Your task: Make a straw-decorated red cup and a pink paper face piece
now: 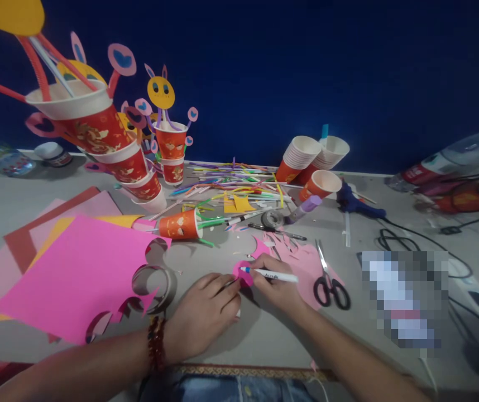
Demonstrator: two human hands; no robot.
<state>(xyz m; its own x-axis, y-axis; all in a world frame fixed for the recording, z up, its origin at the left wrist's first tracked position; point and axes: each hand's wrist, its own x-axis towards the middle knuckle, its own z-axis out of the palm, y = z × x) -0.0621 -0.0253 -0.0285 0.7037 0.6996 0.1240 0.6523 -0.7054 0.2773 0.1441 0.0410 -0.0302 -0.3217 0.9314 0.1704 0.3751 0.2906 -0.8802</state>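
My right hand (276, 286) is closed around a white acrylic marker (279, 276), its blue tip touching a small bright pink paper circle (245, 274). My left hand (208, 312), wearing a beaded bracelet, rests on the table with its fingers held together at the circle's left edge, steadying it. A small white thing shows under its fingertips; I cannot make out what it is. Pale pink paper scraps (302, 268) lie beside my right hand, with black-handled scissors (330, 290) on their right side. Behind the circle is a black pen (277, 231).
Cut pink sheets (80, 268) and a tape roll (162, 287) lie left. Stacked cup figures (114, 139) stand tall behind them. Straws (231, 181), a tipped cup (178, 224), stacked cups (298, 159), a glue stick (304, 209) and a blue glue gun (359, 204) sit farther back.
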